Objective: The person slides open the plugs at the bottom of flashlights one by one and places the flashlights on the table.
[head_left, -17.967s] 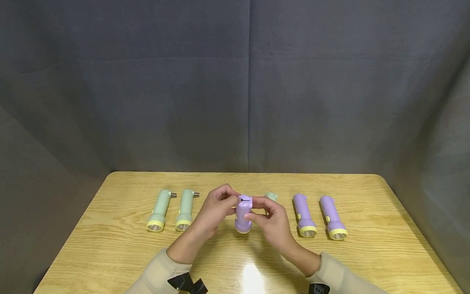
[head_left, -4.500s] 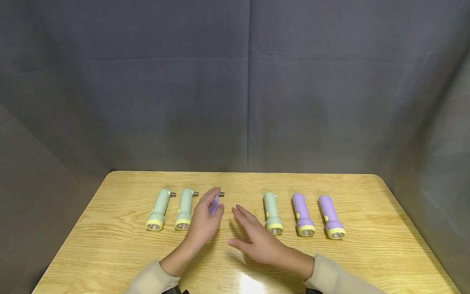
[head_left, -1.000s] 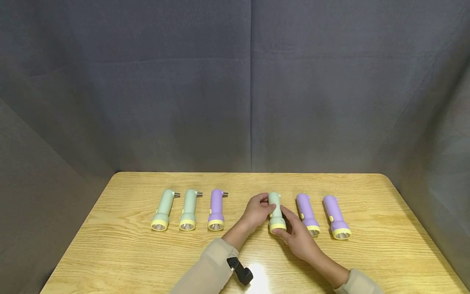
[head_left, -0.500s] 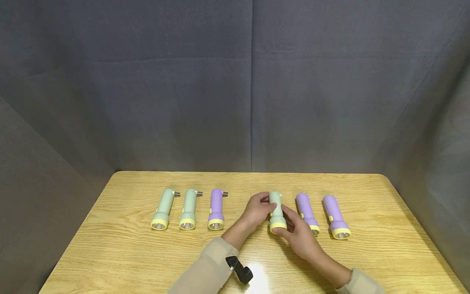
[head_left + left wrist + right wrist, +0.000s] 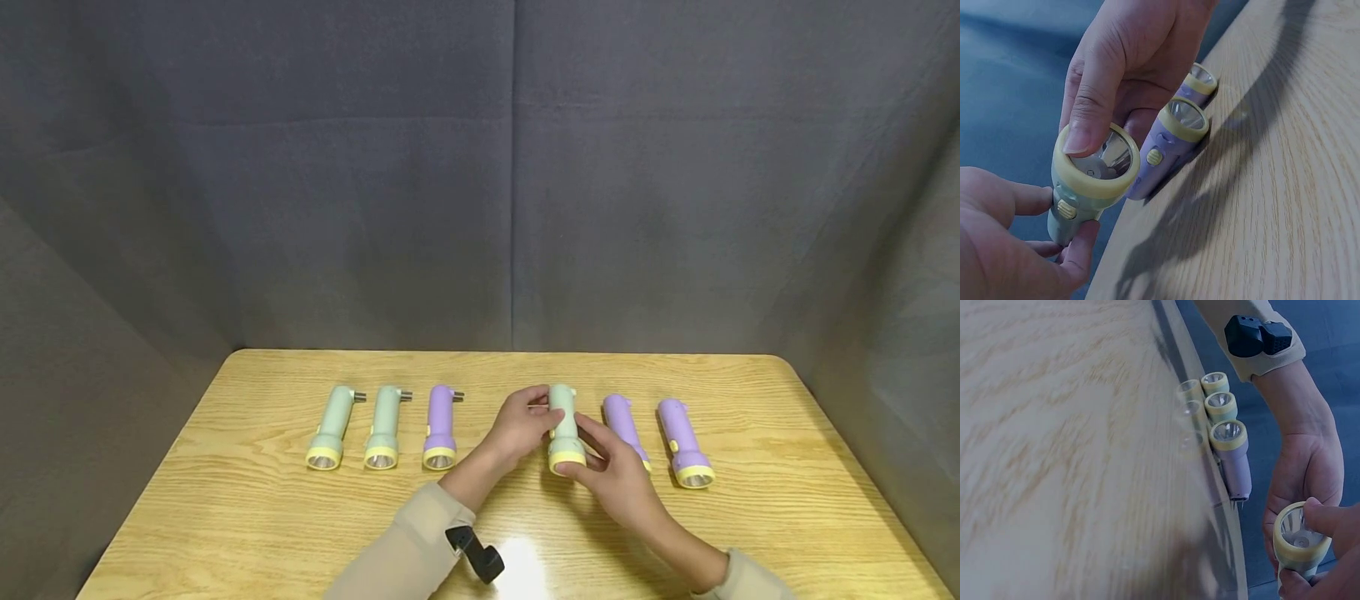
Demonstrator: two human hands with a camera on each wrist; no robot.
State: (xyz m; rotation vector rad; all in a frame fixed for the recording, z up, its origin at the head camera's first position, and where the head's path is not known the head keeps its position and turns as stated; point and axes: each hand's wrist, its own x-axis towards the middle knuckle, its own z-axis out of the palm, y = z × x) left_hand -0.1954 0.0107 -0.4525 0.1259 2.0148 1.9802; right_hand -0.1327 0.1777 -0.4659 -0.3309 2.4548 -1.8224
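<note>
Between my two hands is a light green flashlight (image 5: 564, 427) with a pale yellow rim, its lens end toward me. My left hand (image 5: 516, 429) pinches its body from the left, thumb on top. My right hand (image 5: 621, 487) grips the lens end from the right; its thumb lies over the rim and part of the lens, as the left wrist view shows. A yellow switch (image 5: 1067, 209) faces my left hand in that view. Just right of it, a purple flashlight (image 5: 619, 414) lies on the table, partly hidden behind my right hand.
To the left, two green flashlights (image 5: 335, 423) and a purple flashlight (image 5: 440, 423) lie in a row, metal prongs sticking out rightward. Another purple flashlight (image 5: 681, 437) lies at the far right. Grey curtains surround the wooden table (image 5: 262, 517).
Earlier, both hands worked on a purple flashlight, which now lies at the left with prongs out. Both hands have since taken hold of the green flashlight; it has just risen slightly.
</note>
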